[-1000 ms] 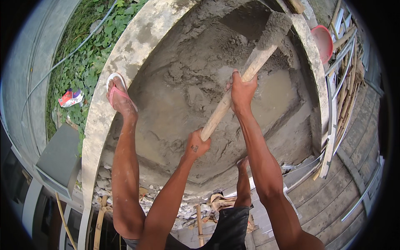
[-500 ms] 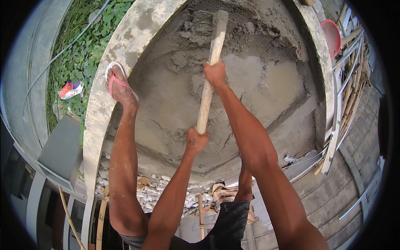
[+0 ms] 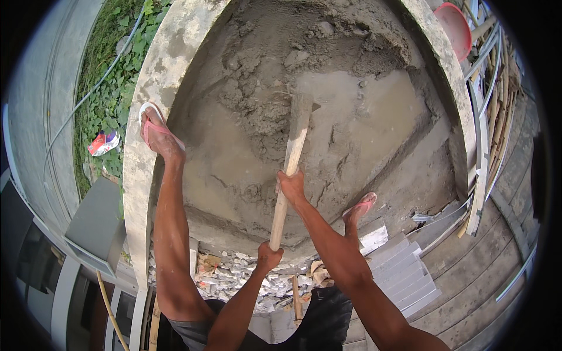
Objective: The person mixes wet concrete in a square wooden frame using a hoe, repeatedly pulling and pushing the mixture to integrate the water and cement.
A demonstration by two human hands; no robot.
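Observation:
Both my hands grip the wooden handle of a hoe (image 3: 297, 136). At the handle's near end my left hand (image 3: 269, 257) is closed round it, while my right hand (image 3: 291, 185) holds it farther up. The hoe's head lies down in wet grey cement mix (image 3: 374, 131), and only a dark corner of the blade shows. Thick lumps of mix are heaped on the far side, with watery pools nearer to me. A pale concrete rim (image 3: 170, 55) encloses the mix.
My left foot (image 3: 159, 133) in a pink flip-flop stands on the rim; my right foot (image 3: 358, 209) is at the near edge. Broken stones (image 3: 234, 275) lie below. On the right are a red basin (image 3: 453, 29), bundled poles (image 3: 503, 111) and planks (image 3: 468, 281). Green plants (image 3: 111, 93) grow left.
The hoe and both my hands have come toward me, dragging the head from the far heap to the middle of the mix. My right foot has come into sight.

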